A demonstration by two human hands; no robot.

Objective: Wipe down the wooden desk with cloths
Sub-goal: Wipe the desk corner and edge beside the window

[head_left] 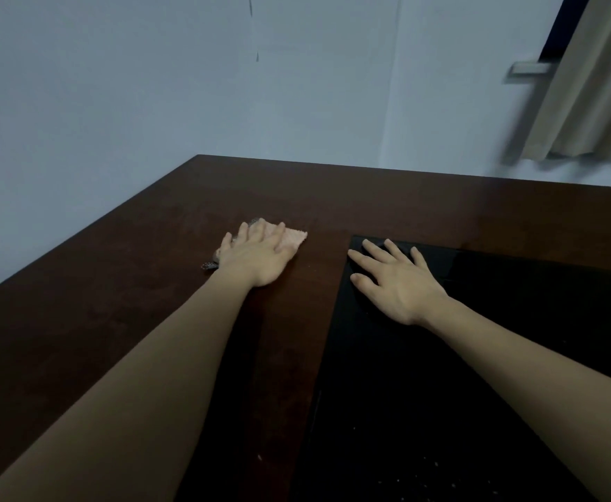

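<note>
A dark brown wooden desk (123, 284) fills the lower part of the head view. My left hand (257, 257) lies flat, fingers straight, pressing a pale pink cloth (295, 239) onto the desk's middle; a patterned grey edge of the cloth shows at the hand's left. My right hand (394, 280) rests with spread straight fingers on the far left corner of a black mat (496, 338) that covers the desk's right side. It holds nothing.
A pale blue wall (188, 85) borders the desk at the back and left. A beige curtain (593, 96) hangs at the upper right over a dark window. The desk's left edge runs diagonally toward the far corner (199, 156).
</note>
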